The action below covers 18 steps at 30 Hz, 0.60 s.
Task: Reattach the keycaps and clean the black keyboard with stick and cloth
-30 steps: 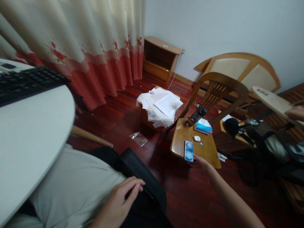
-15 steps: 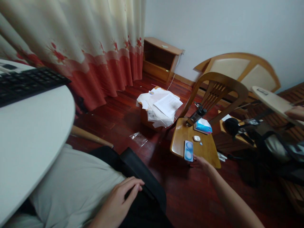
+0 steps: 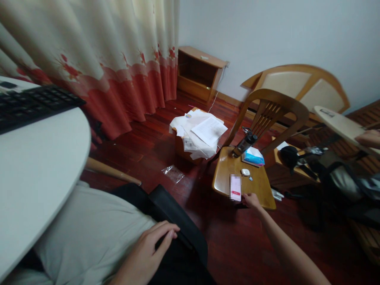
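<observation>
We see our left hand (image 3: 148,247) resting low over our lap, empty, its fingers loosely bent and the thumb a little apart from them. Our right hand (image 3: 251,200) reaches to the near edge of the wooden chair (image 3: 258,188), its fingers drawn in narrowly; we cannot tell whether they grip anything. Just beside these fingers, the phone (image 3: 236,188) lies on the seat at that edge, face up, its screen lit pale with a red bar. We cannot make out whether hand and phone touch.

Farther back on the seat we have a small white case (image 3: 245,172), closed, with a little tag beside it, then a blue tissue pack (image 3: 253,157) with white tissue on top. Next to the pack a dark bottle (image 3: 244,145) leans toward the chair's back; its contents are unclear to us.

Left of the chair stands a box (image 3: 182,148), its top heaped with white papers (image 3: 208,130) that spill over the rim and hide what is inside. Beyond it, by the wall, a cabinet (image 3: 200,73) has an open compartment too dark for us to read.

A clear plastic bag (image 3: 173,174) lies on the floor (image 3: 148,146) between our legs and the box. At our left, the white table (image 3: 41,158) bears a black keyboard (image 3: 37,105). Another person's hand (image 3: 368,138) shows at the right edge.
</observation>
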### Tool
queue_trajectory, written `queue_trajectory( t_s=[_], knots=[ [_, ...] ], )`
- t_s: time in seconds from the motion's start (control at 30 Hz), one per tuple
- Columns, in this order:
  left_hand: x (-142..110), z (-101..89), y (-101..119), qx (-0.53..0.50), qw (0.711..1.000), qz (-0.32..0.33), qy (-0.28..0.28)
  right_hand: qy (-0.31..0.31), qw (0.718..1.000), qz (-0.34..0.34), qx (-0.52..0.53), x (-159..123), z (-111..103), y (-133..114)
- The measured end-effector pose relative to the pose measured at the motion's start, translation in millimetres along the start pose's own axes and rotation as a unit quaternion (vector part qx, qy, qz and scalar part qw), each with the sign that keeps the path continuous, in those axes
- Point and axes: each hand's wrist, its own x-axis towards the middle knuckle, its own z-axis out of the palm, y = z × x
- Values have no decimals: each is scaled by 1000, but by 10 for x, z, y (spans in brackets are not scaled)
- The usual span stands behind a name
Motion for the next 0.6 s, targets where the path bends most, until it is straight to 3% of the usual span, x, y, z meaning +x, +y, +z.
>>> queue_trajectory(
  t_s=[0.6],
  knots=[
    [1,-41,38,1,1000,5,19,114,984,-101,-89,-176,129,9]
  ],
)
